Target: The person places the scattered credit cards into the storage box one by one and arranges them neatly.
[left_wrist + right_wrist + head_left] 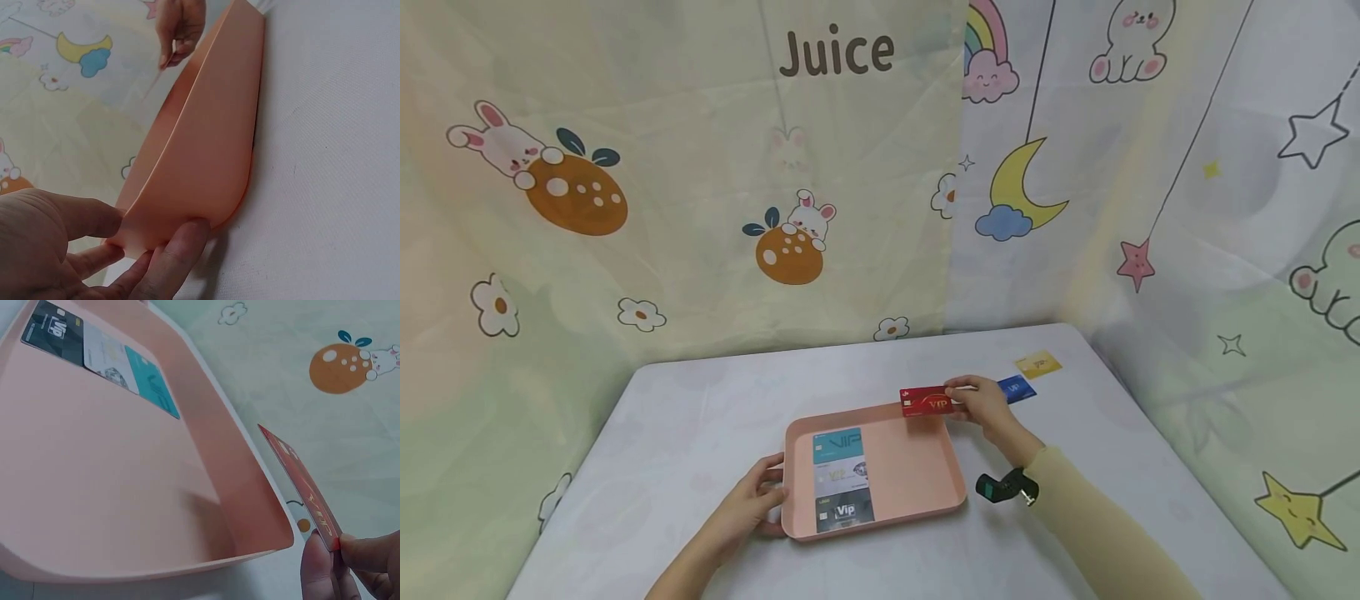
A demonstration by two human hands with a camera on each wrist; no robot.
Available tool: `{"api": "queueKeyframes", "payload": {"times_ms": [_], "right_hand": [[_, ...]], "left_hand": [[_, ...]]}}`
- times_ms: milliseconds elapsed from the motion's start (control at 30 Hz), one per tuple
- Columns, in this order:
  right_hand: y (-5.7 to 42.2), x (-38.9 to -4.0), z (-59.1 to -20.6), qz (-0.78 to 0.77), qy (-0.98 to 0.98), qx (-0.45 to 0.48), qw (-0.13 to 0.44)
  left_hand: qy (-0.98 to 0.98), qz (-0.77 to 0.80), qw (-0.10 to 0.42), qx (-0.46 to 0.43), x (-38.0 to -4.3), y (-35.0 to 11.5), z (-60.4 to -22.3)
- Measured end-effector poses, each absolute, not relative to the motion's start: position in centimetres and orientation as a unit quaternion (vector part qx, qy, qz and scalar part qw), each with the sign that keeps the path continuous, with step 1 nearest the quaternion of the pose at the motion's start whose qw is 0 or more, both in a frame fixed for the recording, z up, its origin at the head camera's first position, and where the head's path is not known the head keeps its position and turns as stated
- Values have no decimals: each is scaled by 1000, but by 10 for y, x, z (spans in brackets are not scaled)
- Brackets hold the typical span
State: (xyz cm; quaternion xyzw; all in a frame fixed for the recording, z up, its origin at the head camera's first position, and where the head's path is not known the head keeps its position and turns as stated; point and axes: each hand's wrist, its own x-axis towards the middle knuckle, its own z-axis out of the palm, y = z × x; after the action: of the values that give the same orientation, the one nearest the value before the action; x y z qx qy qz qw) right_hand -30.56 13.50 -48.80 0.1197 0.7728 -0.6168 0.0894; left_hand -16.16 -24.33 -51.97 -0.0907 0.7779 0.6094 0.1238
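A red VIP card is pinched between thumb and fingers of my right hand. In the head view it appears over the far right corner of a pink tray; the right wrist view shows it tilted, apart from the rim. At the tray's left end, my left hand grips the outer wall, fingertips spread along it from rim to base. Inside the tray, along its left side, lie a teal card, a white card and a dark grey Vip card, stacked edge to edge in a column.
Beyond my right hand a blue card lies on the white table, partly hidden by that hand. A yellow card is farther back, near the table's far right corner. Printed cloth hangs behind the table.
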Motion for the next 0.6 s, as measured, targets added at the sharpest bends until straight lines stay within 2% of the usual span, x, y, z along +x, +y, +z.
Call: {"api": "queueKeyframes", "payload": {"times_ms": [600], "right_hand": [[123, -285, -491, -592, 792, 94, 118]], "left_hand": [[778, 608, 135, -83, -161, -244, -517]]}}
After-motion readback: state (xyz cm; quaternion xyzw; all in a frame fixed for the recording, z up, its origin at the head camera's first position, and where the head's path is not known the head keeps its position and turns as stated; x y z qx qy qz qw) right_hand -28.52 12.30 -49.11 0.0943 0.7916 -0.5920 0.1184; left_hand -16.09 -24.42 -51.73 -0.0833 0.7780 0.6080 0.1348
